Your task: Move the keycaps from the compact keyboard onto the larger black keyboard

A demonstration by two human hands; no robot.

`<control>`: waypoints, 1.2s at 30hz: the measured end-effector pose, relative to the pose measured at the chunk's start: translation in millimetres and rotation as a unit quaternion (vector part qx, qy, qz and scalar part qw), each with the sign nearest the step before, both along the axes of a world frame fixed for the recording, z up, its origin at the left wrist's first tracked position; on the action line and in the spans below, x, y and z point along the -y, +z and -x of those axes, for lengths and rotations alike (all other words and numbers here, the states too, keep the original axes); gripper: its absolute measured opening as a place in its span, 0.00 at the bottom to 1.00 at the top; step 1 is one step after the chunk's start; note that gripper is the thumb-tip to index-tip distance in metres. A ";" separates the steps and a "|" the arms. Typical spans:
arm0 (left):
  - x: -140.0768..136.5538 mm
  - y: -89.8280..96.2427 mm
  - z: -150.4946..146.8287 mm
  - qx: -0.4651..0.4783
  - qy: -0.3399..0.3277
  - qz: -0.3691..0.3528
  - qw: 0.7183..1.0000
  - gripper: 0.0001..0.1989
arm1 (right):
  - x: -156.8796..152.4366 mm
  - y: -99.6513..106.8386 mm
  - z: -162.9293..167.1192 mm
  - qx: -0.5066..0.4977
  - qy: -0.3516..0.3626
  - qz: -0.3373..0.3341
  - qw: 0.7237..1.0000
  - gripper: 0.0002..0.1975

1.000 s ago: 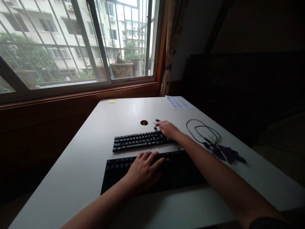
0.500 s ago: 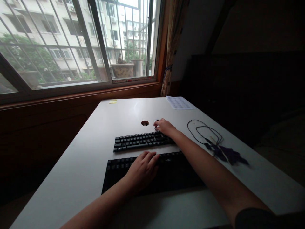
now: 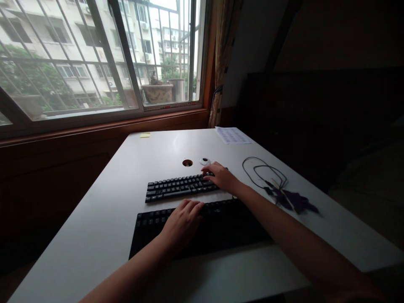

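Two black keyboards lie one behind the other on the white table. My left hand (image 3: 184, 221) rests on the near keyboard (image 3: 221, 227), its fingers stretched over the upper rows of keys and nothing in it. My right hand (image 3: 219, 176) is at the right end of the far keyboard (image 3: 173, 188), fingers bent and somewhat apart, with no held thing visible. Just behind those fingertips, apart from them, a white ring-shaped piece (image 3: 205, 161) with a dark middle lies on the table. Left of it is a round cable hole (image 3: 187, 163) in the tabletop.
On the right, a black cable (image 3: 252, 159) loops beside a dark purple cloth-like thing (image 3: 296, 202) with a thin stick on it. Printed sheets (image 3: 234, 135) lie at the table's back right, a yellow sticky note (image 3: 144, 135) at back left. Beyond stands a barred window (image 3: 104, 54).
My right hand has drawn back from the white ring-shaped piece to the far keyboard's right end, leaving that piece in sight. My left hand stays on the near keyboard. The view has shifted slightly.
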State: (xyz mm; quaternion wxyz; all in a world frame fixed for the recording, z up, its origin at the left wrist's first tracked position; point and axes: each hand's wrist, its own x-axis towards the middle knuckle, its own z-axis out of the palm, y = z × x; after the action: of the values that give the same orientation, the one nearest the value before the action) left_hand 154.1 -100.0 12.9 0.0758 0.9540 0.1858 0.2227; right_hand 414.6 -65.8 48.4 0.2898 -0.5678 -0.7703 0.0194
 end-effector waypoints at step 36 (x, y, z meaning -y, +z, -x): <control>-1.1 -0.9 0.7 0.009 0.011 0.005 1.000 0.19 | 139.7 -33.0 3.8 -0.012 0.013 -0.088 0.996 0.07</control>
State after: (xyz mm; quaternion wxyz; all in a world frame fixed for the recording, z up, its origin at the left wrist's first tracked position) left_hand 153.4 -99.0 12.0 0.0797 0.9495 0.1966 0.2312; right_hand 410.8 -205.4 15.4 0.3478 -0.5297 -0.7727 -0.0375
